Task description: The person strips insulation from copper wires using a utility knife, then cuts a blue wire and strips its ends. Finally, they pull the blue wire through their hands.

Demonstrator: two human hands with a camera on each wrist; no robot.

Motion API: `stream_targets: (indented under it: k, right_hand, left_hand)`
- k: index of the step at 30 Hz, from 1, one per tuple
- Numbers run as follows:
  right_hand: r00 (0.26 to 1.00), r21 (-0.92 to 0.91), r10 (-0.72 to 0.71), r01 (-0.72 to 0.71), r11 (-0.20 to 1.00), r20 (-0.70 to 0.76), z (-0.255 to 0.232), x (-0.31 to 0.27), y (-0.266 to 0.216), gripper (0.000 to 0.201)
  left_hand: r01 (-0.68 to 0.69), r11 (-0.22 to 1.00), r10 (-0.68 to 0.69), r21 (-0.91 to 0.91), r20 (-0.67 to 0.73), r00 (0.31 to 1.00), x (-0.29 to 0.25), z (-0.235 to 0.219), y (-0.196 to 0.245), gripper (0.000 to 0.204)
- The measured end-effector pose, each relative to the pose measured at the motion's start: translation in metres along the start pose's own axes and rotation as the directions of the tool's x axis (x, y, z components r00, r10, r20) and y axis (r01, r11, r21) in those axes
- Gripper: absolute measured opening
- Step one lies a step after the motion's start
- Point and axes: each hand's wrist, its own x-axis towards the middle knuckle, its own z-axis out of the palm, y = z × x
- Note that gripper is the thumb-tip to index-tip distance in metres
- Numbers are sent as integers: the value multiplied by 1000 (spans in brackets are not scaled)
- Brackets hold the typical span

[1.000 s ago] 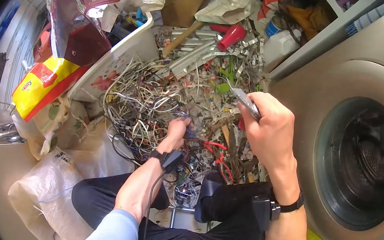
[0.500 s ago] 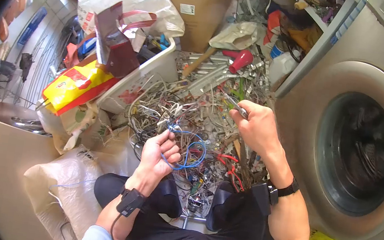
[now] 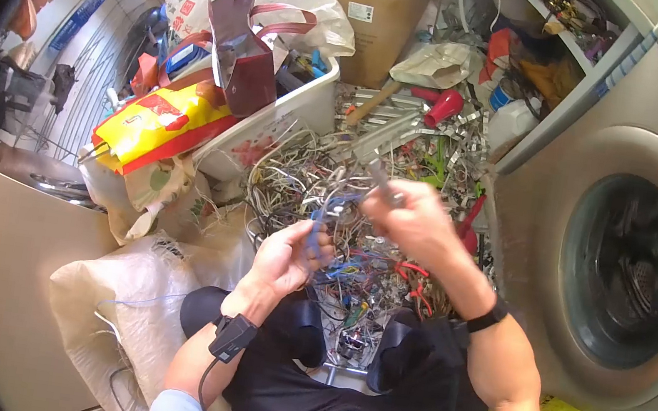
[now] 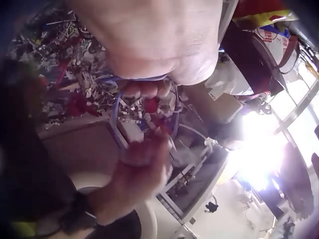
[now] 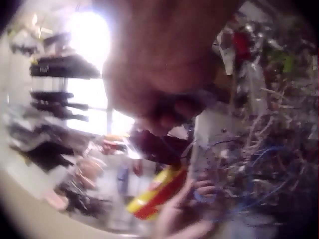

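Observation:
In the head view my left hand point(image 3: 279, 262) pinches a blue wire point(image 3: 315, 233) above the tangled cables point(image 3: 286, 178). The wire crosses under its curled fingers in the left wrist view, where a blue length point(image 4: 115, 112) hangs down in a loop. My right hand point(image 3: 419, 222) grips a grey metal cutter knife point(image 3: 379, 177), its tip pointing up and away. That hand is beside the left one, close to the upper part of the wire. Blur softens the right wrist view, where the wire point(image 5: 254, 167) curves over the heap.
A white bin point(image 3: 323, 99) of bags stands behind the cables, a washing machine point(image 3: 576, 240) at the right. Metal scraps and a red hair dryer point(image 3: 444, 108) lie farther back. A woven sack point(image 3: 130, 304) sits at the left, red-handled pliers point(image 3: 413, 276) near the knees.
My left hand has come up out of the cable heap with the blue wire. My right hand, still gripping the knife, has moved left toward it. The head view has shifted.

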Motion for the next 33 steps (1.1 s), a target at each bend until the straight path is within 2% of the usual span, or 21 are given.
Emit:
stream_targets:
  k: [1, 2, 4, 5, 7, 9, 10, 12, 14, 16, 18, 21, 23, 24, 25, 26, 28, 30, 31, 32, 33]
  right_hand:
    - [992, -47, -68, 63, 997, -104, -10, -3, -17, 14]
    - [982, 80, -16, 31, 996, -190, -21, -4, -28, 14]
    - [932, 69, -59, 90, 994, -357, -41, -3, -29, 14]
    - [908, 131, -69, 134, 982, -414, -50, -4, -27, 13]
    - [876, 182, -73, 179, 967, -476, -57, -6, -26, 12]
    - [745, -32, -252, 297, 954, -618, -58, -7, -29, 9]
    - [743, -39, -255, 295, 955, -619, -61, -9, -28, 9]
    - [602, -98, -351, 412, 906, -717, -72, -13, -27, 8]
    - [558, -108, -372, 448, 887, -742, -84, -19, -32, 9]
    - [437, -14, -313, 563, 826, -843, -101, -26, -40, 11]
    - [407, 39, -307, 653, 756, -860, -117, -36, -48, 13]
    - [417, 39, -338, 675, 736, -844, -124, -54, -52, 13]
    - [453, 85, -311, 665, 742, -835, -119, -63, -54, 15]
    - [454, 87, -310, 666, 741, -836, -120, -69, -56, 15]
    - [488, 132, -330, 697, 705, -808, -121, -76, -60, 16]
    - [517, 176, -356, 724, 667, -779, -122, -82, -65, 17]
    - [518, 202, -359, 745, 636, -776, -122, -93, -72, 19]
    - [622, 275, -410, 718, 640, -667, -126, -102, -69, 20]
    - [643, 241, -429, 692, 680, -634, -123, -104, -68, 20]
    - [647, 240, -423, 685, 688, -635, -123, -105, -66, 20]
    - [669, 234, -388, 644, 729, -633, -125, -105, -62, 20]
  left_hand:
    - [-78, 971, 69, 225, 47, 996, -2, -11, 0, 23]
    - [-118, 945, 66, 305, 175, 982, 5, -24, -1, 25]
    - [-38, 946, -2, 321, 124, 992, 13, -31, -11, 24]
    - [-15, 950, -37, 311, 160, 986, 13, -28, -13, 24]
    - [-45, 925, -15, 377, 155, 988, 15, -24, -18, 23]
    - [-59, 918, -4, 392, 157, 988, 20, -20, -21, 23]
    - [-83, 896, 19, 436, 149, 989, 22, -18, -21, 24]
    - [-118, 872, 51, 475, 152, 987, 26, -15, -21, 24]
    - [-223, 788, 193, 574, 113, 975, 32, -15, -25, 25]
    - [-250, 758, 226, 603, 117, 967, 43, -19, -32, 26]
    - [-268, 650, 257, 712, 126, 958, 52, -26, -39, 27]
    - [-262, 579, 291, 772, 105, 951, 60, -26, -50, 30]
    - [-246, 541, 296, 804, 91, 951, 67, -27, -54, 32]
    - [-159, 682, 186, 713, 41, 982, 73, -26, -54, 42]
    - [-60, 798, 68, 600, 8, 998, 79, -24, -54, 53]
    - [-63, 797, 71, 600, 10, 997, 83, -20, -54, 53]
    - [159, 956, -188, 245, 101, 977, 97, -4, -55, 76]
    - [136, 988, -150, 69, 284, 947, 112, 14, -61, 90]
    - [121, 991, -129, 51, 205, 970, 102, 38, -62, 81]
    - [67, 997, -73, 30, 282, 957, 115, 40, -66, 60]
    - [45, 999, -43, 3, 321, 946, 125, 39, -68, 50]
